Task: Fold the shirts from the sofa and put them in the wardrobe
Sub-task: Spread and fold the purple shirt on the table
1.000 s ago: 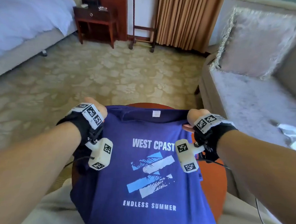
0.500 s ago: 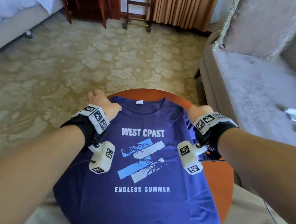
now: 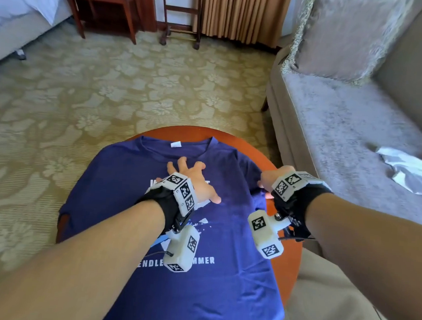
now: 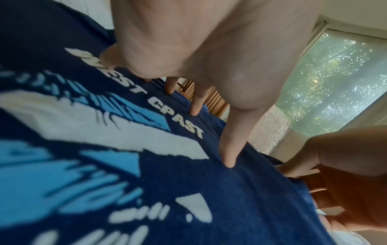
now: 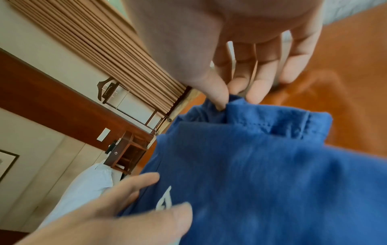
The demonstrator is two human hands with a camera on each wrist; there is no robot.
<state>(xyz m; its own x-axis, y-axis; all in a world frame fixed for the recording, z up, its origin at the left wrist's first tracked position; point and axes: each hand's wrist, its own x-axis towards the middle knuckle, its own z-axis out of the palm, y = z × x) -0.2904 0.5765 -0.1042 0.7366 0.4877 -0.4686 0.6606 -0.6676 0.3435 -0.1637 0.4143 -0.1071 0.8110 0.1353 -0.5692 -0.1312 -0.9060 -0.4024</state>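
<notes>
— Shirt (image 3: pixel 134 187), where does it lie?
— Spread face up on the round wooden table (image 3: pixel 286 261), collar at the far edge, hem hanging over the near edge toward the person's lap. It is dark blue with white lettering and a pale blue print on the chest.

— Left hand (image 3: pixel 194 181)?
— Flat on the chest of the shirt, over the top line of lettering. Its fingers (image 4: pixel 229 154) are straight and fanned wide, tips pressing the cloth.

— And the right hand (image 3: pixel 271 178)?
— At the shirt's right sleeve, by the table's right edge. The thumb and fingers (image 5: pixel 254 92) pinch the sleeve's hemmed edge, and that cloth is lifted off the tabletop.

— What lies around it?
— A grey sofa (image 3: pixel 342 133) stands just right of the table, with a fringed cushion (image 3: pixel 341 36) at its back and a white garment (image 3: pixel 409 169) lying on the seat. Patterned carpet (image 3: pixel 110 92) runs beyond, to a wooden nightstand (image 3: pixel 103 2) and a bed (image 3: pixel 19 7) at far left.
</notes>
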